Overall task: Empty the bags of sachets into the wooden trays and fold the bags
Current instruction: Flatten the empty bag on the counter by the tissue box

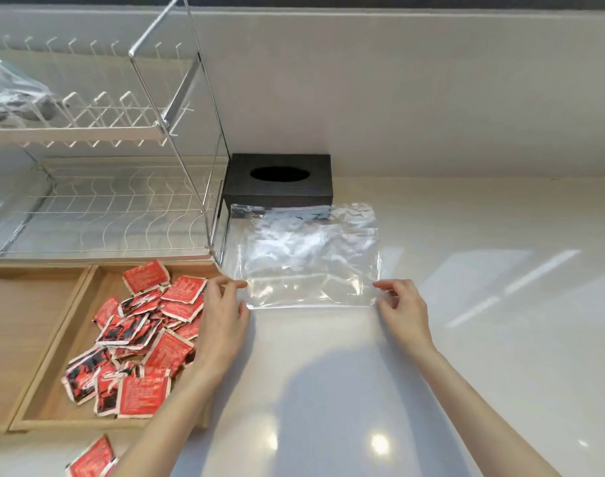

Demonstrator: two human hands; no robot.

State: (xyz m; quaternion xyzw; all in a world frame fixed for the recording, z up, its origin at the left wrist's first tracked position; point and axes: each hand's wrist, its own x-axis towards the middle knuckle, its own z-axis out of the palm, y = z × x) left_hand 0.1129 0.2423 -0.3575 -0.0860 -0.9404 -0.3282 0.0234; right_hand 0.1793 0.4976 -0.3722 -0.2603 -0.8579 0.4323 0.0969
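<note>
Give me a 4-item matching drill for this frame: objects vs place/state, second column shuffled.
Things:
1. clear plastic bag
2. red sachets
3. black tissue box
4. white dish rack

Places or states:
A. against the wall, behind the bag
B. heaped in the wooden tray
C. empty, flat on the counter, near corners pinched by the left hand and right hand
D. two tiers, behind the tray on the left

Pairs: 1-C, 2-B, 3-A, 4-D
</note>
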